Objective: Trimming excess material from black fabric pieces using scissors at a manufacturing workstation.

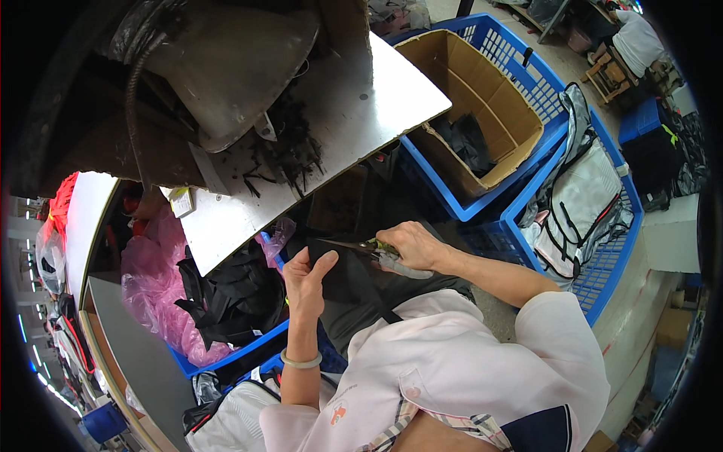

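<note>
My right hand (413, 245) is wrapped around the handles of a pair of scissors (348, 245). Some pale wrapping shows on one handle, and the blades point left. Just beyond the blade tips is my left hand (304, 285), its thumb and fingers drawn together in a pinch. What it pinches, if anything, is too dark and small to make out against the dark trousers. Left of that hand, a heap of black fabric pieces (233, 290) lies with pink plastic bagging (160, 279) in a blue crate (280, 333).
A white tabletop (252, 200) holds dark scraps (290, 154) below a large metal machine part (233, 75). At right stand blue baskets (631, 192), one with a cardboard box (482, 83), another with grey-white bags (584, 200). Another person (639, 44) sits at the far right.
</note>
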A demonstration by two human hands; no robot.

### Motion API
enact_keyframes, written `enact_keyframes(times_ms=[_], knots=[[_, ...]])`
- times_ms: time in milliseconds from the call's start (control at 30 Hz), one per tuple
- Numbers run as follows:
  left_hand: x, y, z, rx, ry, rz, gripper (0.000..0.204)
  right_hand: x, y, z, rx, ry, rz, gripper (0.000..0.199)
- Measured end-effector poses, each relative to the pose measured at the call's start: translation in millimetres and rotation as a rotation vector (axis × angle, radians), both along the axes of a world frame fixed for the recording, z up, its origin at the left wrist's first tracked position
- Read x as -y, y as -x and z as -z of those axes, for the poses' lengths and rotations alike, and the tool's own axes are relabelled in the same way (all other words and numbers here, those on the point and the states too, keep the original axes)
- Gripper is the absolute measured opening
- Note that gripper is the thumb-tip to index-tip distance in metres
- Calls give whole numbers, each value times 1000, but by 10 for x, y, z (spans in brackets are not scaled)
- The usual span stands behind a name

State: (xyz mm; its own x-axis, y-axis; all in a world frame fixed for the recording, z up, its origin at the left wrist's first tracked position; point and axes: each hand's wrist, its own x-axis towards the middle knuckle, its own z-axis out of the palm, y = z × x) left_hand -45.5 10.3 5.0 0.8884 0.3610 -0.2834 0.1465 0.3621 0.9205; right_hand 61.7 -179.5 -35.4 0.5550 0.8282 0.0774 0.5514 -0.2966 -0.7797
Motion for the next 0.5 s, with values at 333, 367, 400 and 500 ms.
enact_keyframes(times_ms=[333, 367, 400, 500], knots=[[-204, -207, 29, 12, -71, 35, 10, -83, -72, 85, -102, -132, 115, 30], [-270, -282, 32, 24, -72, 16, 10, -64, -117, 71, -125, -188, 183, 31], [-336, -396, -32, 27, -76, -18, 11, -38, -180, 65, -169, -146, 227, 33], [-793, -695, -13, 60, -138, -65, 16, 51, -282, 167, -282, -137, 382, 36]])
